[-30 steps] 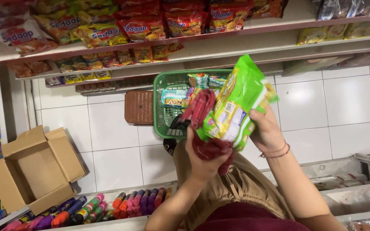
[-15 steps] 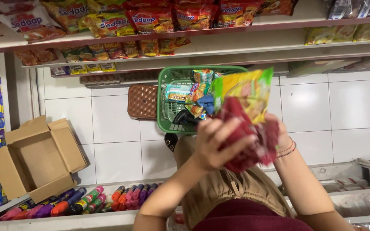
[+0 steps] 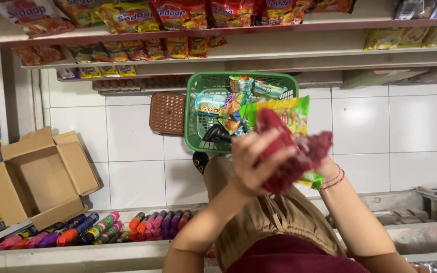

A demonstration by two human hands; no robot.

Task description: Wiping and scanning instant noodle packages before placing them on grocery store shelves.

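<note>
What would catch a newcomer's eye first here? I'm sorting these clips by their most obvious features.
Front and centre, the left hand and right hand hold a dark red cloth against a green and yellow snack packet. Just beyond them on the white tiled floor stands a green shopping basket with more packets inside, a brown basket beside it. An open cardboard box sits far left.
</note>
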